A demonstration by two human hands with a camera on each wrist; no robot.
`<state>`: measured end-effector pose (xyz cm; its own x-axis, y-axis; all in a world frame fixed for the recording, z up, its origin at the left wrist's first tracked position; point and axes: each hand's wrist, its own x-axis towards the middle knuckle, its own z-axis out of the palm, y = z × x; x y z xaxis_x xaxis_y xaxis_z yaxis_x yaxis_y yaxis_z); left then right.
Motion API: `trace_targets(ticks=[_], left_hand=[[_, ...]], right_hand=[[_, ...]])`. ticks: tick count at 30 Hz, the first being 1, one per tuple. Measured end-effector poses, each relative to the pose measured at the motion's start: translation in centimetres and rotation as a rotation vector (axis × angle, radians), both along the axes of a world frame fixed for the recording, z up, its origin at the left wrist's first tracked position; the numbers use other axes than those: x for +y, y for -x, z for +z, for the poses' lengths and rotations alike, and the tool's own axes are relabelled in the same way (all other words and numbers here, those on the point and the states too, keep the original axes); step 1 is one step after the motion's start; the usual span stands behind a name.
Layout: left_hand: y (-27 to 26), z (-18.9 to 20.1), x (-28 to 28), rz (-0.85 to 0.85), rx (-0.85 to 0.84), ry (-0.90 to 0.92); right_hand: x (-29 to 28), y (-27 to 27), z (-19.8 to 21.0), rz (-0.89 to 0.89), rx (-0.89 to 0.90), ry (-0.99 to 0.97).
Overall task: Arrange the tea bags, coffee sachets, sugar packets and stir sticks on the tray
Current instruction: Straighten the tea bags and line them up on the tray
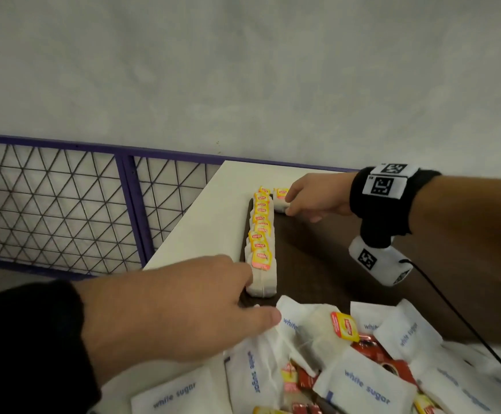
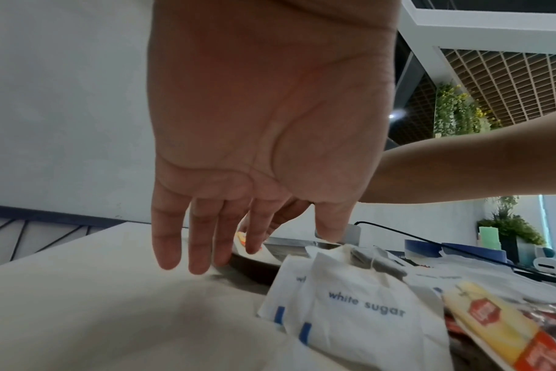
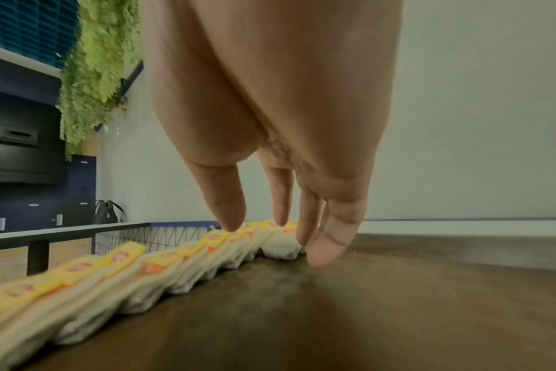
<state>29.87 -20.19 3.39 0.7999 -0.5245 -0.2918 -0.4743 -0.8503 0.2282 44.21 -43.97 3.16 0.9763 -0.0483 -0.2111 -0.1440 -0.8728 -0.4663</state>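
A row of tea bags [image 1: 261,234] is standing along the left edge of the dark tray [image 1: 317,258] in the middle of the head view. The right hand [image 1: 315,198], fingers loosely extended, is touching a separate tea bag [image 1: 280,200] at the row's far end. The left hand [image 1: 189,306], its grip wide and holding nothing, is reaching flat toward the row's near end, while sugar packets [image 1: 365,383] and red coffee sachets [image 1: 371,351] are lying heaped on the tabletop [image 1: 213,210] at lower right.

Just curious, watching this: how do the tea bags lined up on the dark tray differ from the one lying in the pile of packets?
The row of tea bags stands on edge along the brown tray's left side, packed together; the loose tea bag lies flat.
The row sits on the tray; the loose one rests on white sugar packets off it.
The row is bracketed by the left hand and right hand; nothing touches the loose one.
Both carry yellow tags.
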Motion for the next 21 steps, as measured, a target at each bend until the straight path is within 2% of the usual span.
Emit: trace_targets(ticks=[3,6,9,11,13,15,18,21], left_hand=[[0.2,0.8,-0.6,0.021,-0.078,-0.018],[0.8,1.4,-1.3,0.029,-0.116,0.001],[1.9,1.6,-2.0,-0.006,-0.137,0.045],[2.8,1.2,-2.3,-0.031,-0.143,0.066],[4.0,0.7,-2.5,-0.033,-0.158,0.072],[5.2,0.3,-2.3,-0.015,-0.219,0.097],[6.7,0.4,-1.5,0.039,-0.274,0.137],[7.8,0.6,-0.8,0.093,-0.209,0.078]], right_hand=[[0.2,2.9,1.8,0.04,-0.069,0.013],[1.0,7.7,3.9,0.176,-0.068,0.047],[1.9,12.6,5.1,0.366,0.089,0.129],[2.4,15.1,4.7,0.434,0.17,0.24],[2.2,16.8,3.8,0.433,0.173,0.328],[1.8,18.1,3.2,0.348,0.126,0.342],[1.3,19.3,2.6,0.249,0.093,0.245],[1.6,20.0,2.1,0.24,0.126,0.17]])
